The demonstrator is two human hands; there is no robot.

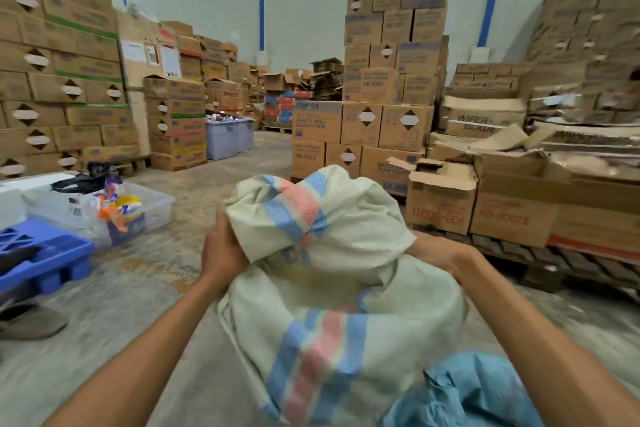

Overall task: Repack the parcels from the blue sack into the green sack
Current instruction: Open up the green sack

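Two hands on the pale striped sack (346, 274): left hand (221, 248) and right hand (437, 253) both grip its bunched upper edge. Blue sack (474, 392) lies crumpled against its lower right. Bare floor (207, 180) runs ahead between the cardboard box stacks (391, 87).

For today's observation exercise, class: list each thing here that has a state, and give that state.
Striped sack: top bunched and folded over.
Left hand: grips the striped sack.
Right hand: grips the striped sack.
Blue sack: crumpled.
Cardboard box: flaps open.
Clear tub: lidless, partly filled.
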